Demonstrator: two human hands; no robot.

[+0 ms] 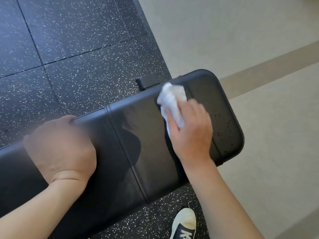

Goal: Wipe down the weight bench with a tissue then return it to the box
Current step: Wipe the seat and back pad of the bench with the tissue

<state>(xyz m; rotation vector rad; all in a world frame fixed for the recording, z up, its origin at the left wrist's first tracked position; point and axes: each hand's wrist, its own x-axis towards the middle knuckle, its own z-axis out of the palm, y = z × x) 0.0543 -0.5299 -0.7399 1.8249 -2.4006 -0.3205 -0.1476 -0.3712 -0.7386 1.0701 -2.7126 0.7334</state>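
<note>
**Tissue pressed on the bench pad**

The tissue [171, 102] is a crumpled white wad lying on the black bench [131, 135], near the pad's far edge and toward its rounded end on the right of the view. The right hand [189, 130] lies over the near part of the wad, palm down, with the fingers curled round it and pinning it to the pad; the far part of the tissue sticks out beyond the fingertips. To the right of the hand, a scatter of small dark specks marks the end section of the pad.

The left hand [60, 147] is on the bench further left, well apart from the tissue. Its palm bears on the top of the pad and its fingers bend over the far edge, gripping the bench. This hand is blurred, so the finger detail is hard to read.

The bench runs slantwise across the view, from the lower left up to the right. A stitched seam crosses the pad between the two hands, and the glossy surface carries a dim reflection. A black bracket [146, 81] of the frame shows just beyond the far edge, near the tissue.

Beneath the bench lies dark speckled mat [69, 49] in square tiles, which meets pale floor [259, 40] under the bench's right end. A shoe [185, 225] with a white toe cap and dark upper stands on the mat at the bottom of the view, just beside the right forearm.
</note>
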